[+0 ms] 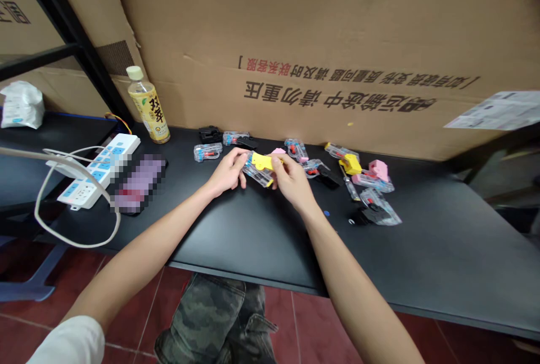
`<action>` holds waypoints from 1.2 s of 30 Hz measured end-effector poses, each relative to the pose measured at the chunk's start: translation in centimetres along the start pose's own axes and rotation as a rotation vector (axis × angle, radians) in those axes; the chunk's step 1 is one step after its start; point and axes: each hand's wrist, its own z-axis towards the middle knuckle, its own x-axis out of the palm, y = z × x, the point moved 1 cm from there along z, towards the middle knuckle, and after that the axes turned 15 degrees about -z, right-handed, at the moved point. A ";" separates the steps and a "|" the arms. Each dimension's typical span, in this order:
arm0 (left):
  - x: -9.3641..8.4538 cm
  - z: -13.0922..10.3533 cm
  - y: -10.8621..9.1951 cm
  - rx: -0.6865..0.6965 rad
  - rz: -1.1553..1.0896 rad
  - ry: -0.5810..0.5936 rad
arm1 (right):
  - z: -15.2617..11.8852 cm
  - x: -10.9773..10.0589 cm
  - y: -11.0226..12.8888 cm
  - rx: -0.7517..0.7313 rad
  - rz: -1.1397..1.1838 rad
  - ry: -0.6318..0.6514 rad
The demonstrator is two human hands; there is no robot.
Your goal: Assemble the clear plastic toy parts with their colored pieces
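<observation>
Over the middle of the black table, my two hands hold one small clear plastic toy (258,174) with a yellow part (262,162) on its upper side. The fingers of my left hand (230,172) are closed on the toy's left end, where blue bits show. My right hand (291,178) pinches the right end of the yellow part. A bit of pink shows just behind the right fingertips. Similar clear toys lie near: one (208,152) to the left, another (296,150) behind my right hand.
Along the back right lie several clear toys with yellow, pink (378,170) or black parts, and a screwdriver (349,184). On the left are a bottle (149,111), a white power strip (99,170) with a looping cable, and a blurred phone (139,184). Cardboard (337,26) stands behind.
</observation>
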 end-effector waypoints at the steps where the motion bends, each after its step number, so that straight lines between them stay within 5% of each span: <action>1: -0.1 0.0 0.0 -0.001 0.027 0.033 | 0.0 -0.3 0.1 -0.014 -0.029 -0.018; 7: -0.4 -0.1 -1.0 0.239 0.267 0.110 | -0.3 -0.2 0.9 -0.108 -0.119 -0.057; 12: 0.7 -1.2 -1.3 0.203 0.391 0.227 | 0.2 -0.7 0.1 -0.036 -0.079 -0.007; 15: 0.6 -1.1 -1.0 0.205 0.363 0.124 | 0.9 -2.0 -1.1 0.023 -0.065 -0.056; 20: -0.8 0.2 -0.4 0.262 0.370 -0.042 | 2.2 -5.5 -4.1 0.281 0.264 -0.360; 26: -2.2 0.7 -0.5 0.342 0.768 -0.167 | 3.1 -7.5 -6.6 0.368 0.453 -0.505; 31: -4.0 0.6 -1.0 0.278 0.987 -0.467 | 3.3 -7.2 -7.6 0.386 0.347 -0.566; 36: -4.3 0.9 -0.9 0.240 0.998 -0.396 | 3.4 -6.9 -8.6 0.338 0.075 -0.644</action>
